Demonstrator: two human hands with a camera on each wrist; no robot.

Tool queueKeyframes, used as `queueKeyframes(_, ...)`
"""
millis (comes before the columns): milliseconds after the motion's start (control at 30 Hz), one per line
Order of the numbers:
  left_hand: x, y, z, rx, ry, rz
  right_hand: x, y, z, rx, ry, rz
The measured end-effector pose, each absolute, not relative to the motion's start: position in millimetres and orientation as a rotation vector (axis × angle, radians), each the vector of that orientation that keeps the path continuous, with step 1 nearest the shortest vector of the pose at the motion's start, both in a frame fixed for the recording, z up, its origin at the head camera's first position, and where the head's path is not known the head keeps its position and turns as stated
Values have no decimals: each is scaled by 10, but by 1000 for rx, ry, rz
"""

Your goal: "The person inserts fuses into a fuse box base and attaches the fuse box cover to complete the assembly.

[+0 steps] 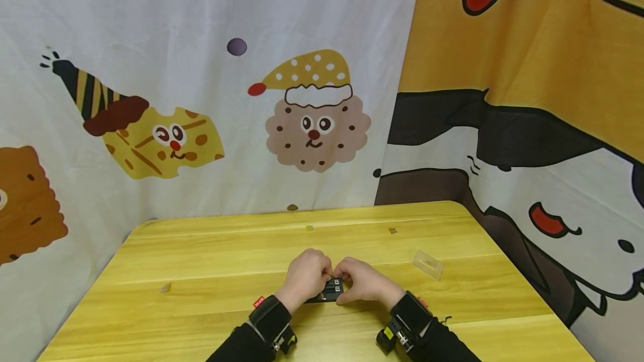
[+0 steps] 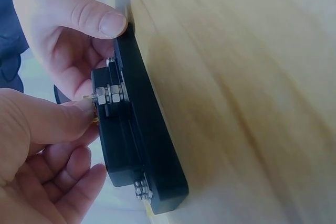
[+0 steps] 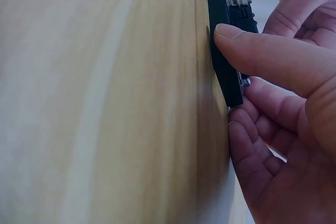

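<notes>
A black terminal block (image 1: 332, 289) with metal bolts and nuts lies on the wooden table, between both hands. My right hand (image 1: 366, 281) grips one end of its base, the thumb (image 3: 252, 51) along the near side and the fingers behind. At the top of the block my left hand (image 1: 307, 275) pinches a small gold-coloured piece (image 2: 95, 120) beside a bolt with nuts (image 2: 109, 95). Most of that piece is hidden by the fingertips, so its kind cannot be told. Another bolt (image 2: 142, 190) stands at the block's near end in the left wrist view.
A clear plastic case (image 1: 427, 265) lies right of the hands. Small flat pieces lie apart on the table (image 1: 226, 261): one at the back (image 1: 309, 228), one at the back right (image 1: 392, 230) and one at the left (image 1: 166, 287). A printed curtain (image 1: 201, 71) hangs behind.
</notes>
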State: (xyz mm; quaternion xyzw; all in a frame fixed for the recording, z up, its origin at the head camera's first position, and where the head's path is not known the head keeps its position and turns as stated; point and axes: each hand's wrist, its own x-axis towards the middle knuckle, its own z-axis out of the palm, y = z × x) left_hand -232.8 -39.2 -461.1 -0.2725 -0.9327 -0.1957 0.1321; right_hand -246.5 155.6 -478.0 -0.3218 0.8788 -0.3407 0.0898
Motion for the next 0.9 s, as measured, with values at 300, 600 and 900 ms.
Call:
queueKeyframes(300,-2359,-378,-4617,-791,-2734,-607,-2465,1570,-4777,-944,2610,-1018)
queueKeyframes(600,-2395,-414,-4597,-877,-2736,-637,-2467,1575,-4786,-953,2621,-1021)
queueKeyframes(900,-2539,-538,-4521,-1039,-2706,-689,-2465,1574,-4781,-981,2629,-996)
